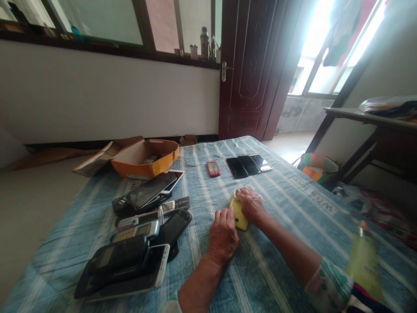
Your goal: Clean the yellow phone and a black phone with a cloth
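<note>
A yellow phone [240, 216] lies on the striped bed cover, its yellow back facing up with a small dark patch near the lower end. My left hand [224, 232] grips its left edge with curled fingers. My right hand [252, 206] is closed on a white cloth [249, 190] and presses it against the phone's far end. Beyond them lie a small pink phone [213, 168] and a row of dark phones [247, 166]. Left of my hands is a pile of old phones [120, 256], several of them overlapping.
An open orange box [146, 161] stands at the bed's far left, its lid flap folded out. A bottle of yellowish liquid [365, 261] stands at the right, near my right sleeve. The blue striped cover [286, 217] is wrinkled. A dark red door [252, 69] is behind.
</note>
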Motion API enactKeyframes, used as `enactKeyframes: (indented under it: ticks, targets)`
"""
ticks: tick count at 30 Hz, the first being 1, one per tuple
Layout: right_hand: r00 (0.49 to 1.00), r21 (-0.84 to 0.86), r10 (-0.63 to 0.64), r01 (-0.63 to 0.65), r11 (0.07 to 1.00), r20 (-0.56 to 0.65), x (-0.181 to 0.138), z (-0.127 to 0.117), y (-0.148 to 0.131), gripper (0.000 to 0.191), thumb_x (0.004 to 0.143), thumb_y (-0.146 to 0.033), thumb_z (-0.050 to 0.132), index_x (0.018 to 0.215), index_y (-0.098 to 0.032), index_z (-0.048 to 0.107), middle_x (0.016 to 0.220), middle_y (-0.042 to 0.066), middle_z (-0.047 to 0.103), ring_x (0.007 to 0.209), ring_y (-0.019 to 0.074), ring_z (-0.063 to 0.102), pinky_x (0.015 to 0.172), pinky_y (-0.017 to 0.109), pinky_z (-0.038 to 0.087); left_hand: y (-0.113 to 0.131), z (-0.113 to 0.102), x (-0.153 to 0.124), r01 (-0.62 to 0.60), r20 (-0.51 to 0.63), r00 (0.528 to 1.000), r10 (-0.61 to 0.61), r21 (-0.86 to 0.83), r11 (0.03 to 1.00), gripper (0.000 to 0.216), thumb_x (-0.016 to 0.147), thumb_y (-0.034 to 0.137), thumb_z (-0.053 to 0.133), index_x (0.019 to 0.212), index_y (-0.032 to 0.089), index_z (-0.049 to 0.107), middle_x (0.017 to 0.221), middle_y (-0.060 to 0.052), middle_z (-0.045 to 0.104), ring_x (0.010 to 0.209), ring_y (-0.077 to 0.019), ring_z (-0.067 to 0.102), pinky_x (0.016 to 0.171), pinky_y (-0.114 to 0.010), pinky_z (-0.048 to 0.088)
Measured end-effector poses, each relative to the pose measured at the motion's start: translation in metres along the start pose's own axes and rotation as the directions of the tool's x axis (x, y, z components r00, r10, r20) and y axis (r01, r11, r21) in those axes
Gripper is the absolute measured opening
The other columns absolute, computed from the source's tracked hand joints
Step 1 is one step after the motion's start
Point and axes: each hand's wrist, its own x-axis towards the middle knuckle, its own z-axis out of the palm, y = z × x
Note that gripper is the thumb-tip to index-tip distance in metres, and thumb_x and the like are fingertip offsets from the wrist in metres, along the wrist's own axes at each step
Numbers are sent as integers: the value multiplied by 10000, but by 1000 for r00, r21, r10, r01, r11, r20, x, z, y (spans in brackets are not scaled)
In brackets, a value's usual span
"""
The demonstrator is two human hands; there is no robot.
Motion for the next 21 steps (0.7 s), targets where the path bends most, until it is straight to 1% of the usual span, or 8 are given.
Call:
enactKeyframes:
  ticks: [3,5,6,8,12,14,16,21]
  targets:
    - [985,71,-163,167,983,-56,-14,10,-5,250,897,-140,484,1061,-186,666,1230,92,613,1252,205,458,1020,318,357,-2,2,-1,9,-11,1000,-9,-22,1000,561,744,35,413,1295,117,486,1104,-112,615,1044,-258,531,953,-379,446]
    - [971,118,-228,236,965,-73,-20,14,-4,285,891,-134,493,1113,-199,659,1272,85,602,1285,191,438,1047,318,336,-2,3,-1,5,-19,1000,-5,-31,1000,574,752,40,407,1318,111,463,1126,-114,611,1061,-253,529,979,-371,432]
    - [970,138,-235,242,960,-66,-21,15,-3,306,889,-127,486,1132,-204,656,1291,79,596,1292,186,436,1053,319,330,-2,4,-1,2,-23,1000,-3,-31,1000,575,754,43,406,1324,108,456,1129,-117,610,1062,-252,530,984,-370,429]
    - [978,163,-205,208,964,-35,-15,14,2,359,891,-113,456,1179,-215,642,1332,67,576,1306,180,426,1064,329,315,-1,4,-1,0,-27,1000,-1,-20,1000,573,754,48,408,1323,98,458,1115,-124,611,1045,-255,534,980,-376,432]
    - [999,162,-45,43,986,8,4,11,8,443,871,-82,421,1241,-228,616,1387,58,537,1341,200,393,1084,381,287,-1,3,-1,1,-23,1000,-1,8,1000,564,742,57,422,1302,78,479,1089,-132,614,1001,-260,547,946,-381,454]
    - [1000,157,-4,3,988,1,5,12,7,444,862,-78,425,1227,-228,628,1394,60,531,1347,214,386,1088,400,284,-2,2,-1,-6,-28,1000,7,8,1000,562,740,54,421,1299,64,482,1090,-140,616,999,-262,548,949,-383,455]
    - [999,164,-23,27,986,-25,-3,15,4,429,872,-88,427,1218,-233,634,1396,60,530,1348,217,389,1090,408,288,-2,3,-1,-12,-36,999,13,1,1000,560,746,49,414,1302,60,479,1094,-142,618,1015,-262,547,962,-383,450]
    - [985,220,-156,170,961,-79,-40,20,-2,423,900,-124,447,1270,-269,593,1395,41,532,1341,201,401,1104,399,296,-3,5,-1,-10,-50,999,9,-24,1000,550,764,37,401,1304,96,482,1117,-126,620,1038,-247,547,966,-365,450]
